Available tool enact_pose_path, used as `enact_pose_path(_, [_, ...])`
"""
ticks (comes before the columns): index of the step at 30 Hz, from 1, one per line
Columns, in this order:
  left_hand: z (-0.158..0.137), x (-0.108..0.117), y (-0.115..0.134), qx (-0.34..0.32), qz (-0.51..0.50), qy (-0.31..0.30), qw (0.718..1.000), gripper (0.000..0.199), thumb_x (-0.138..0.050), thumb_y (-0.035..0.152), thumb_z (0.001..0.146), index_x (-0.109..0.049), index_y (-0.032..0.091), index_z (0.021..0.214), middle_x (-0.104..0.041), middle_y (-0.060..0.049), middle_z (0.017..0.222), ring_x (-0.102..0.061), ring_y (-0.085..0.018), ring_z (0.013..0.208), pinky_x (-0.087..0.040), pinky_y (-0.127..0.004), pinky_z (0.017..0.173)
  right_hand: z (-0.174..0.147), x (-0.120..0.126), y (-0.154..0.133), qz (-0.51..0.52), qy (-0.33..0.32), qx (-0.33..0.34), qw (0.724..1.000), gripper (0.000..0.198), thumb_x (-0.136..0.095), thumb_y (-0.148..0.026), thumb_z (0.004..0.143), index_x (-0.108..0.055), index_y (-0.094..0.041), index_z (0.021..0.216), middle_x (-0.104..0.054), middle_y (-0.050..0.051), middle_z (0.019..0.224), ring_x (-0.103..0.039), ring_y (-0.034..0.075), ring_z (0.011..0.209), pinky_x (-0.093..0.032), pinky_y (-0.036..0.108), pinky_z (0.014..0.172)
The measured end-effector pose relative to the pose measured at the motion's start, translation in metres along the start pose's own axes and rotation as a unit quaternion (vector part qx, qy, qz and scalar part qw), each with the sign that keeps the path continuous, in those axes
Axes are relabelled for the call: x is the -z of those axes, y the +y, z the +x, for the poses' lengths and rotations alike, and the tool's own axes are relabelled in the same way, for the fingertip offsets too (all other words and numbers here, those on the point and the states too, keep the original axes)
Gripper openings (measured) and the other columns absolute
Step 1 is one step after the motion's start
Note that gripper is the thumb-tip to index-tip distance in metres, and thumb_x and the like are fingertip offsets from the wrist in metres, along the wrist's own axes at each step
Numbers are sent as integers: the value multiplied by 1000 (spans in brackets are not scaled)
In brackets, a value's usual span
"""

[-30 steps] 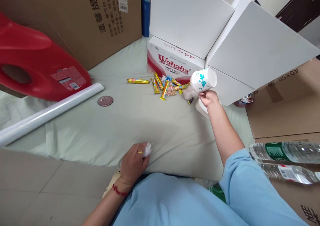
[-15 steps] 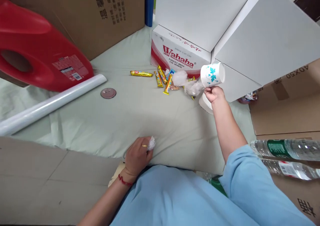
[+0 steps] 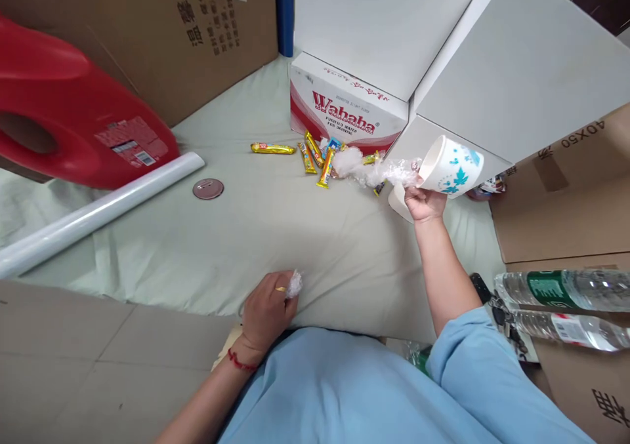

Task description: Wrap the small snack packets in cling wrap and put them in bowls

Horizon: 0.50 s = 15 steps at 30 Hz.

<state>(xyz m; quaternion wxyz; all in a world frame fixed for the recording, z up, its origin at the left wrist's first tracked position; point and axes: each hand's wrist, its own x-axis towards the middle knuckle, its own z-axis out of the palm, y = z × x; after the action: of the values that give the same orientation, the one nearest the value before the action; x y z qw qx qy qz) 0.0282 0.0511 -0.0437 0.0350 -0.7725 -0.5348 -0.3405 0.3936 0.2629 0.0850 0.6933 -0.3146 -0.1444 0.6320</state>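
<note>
1. The hands are apart: the right hand (image 3: 426, 201) grips a tilted paper cup (image 3: 455, 172), right of the Wahaha box (image 3: 347, 103); the left hand (image 3: 268, 306), bodyward of the box, pinches crumpled film (image 3: 294, 284)
2. Step in hand, I judge — holding the cup beside clear wrap (image 3: 369, 174); the next move calls for a steady grip
3. Bare cloth (image 3: 305, 227) opens before the box — white panels (image 3: 497, 70) crowd behind the cup, yellow-wrapped sticks (image 3: 325, 170) the box's foot

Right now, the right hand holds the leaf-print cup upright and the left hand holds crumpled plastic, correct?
Not upright: the head view shows the leaf-print cup tipped sideways in the right hand. The left hand does hold crumpled plastic.
</note>
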Motion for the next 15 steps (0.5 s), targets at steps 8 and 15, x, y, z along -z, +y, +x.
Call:
enact_pose_path(8, [4, 2, 2, -5, 17, 1, 1000, 9, -56, 14, 99, -61, 20, 103, -69, -4, 82, -68, -22, 76, -51, -31, 71, 13, 13, 12, -52, -42, 32, 997, 34, -60, -20, 85, -74, -27, 115, -80, 3, 104, -71, 22, 91, -60, 30, 61])
enact_pose_path(15, [2, 3, 0, -3, 6, -2, 1000, 9, -56, 13, 98, -61, 20, 104, -70, -5, 84, -68, -22, 77, -51, -31, 72, -11, 22, 1, -77, -46, 96, 991, 28, -68, -36, 89, -77, -28, 114, -80, 5, 118, -71, 25, 112, -66, 41, 84])
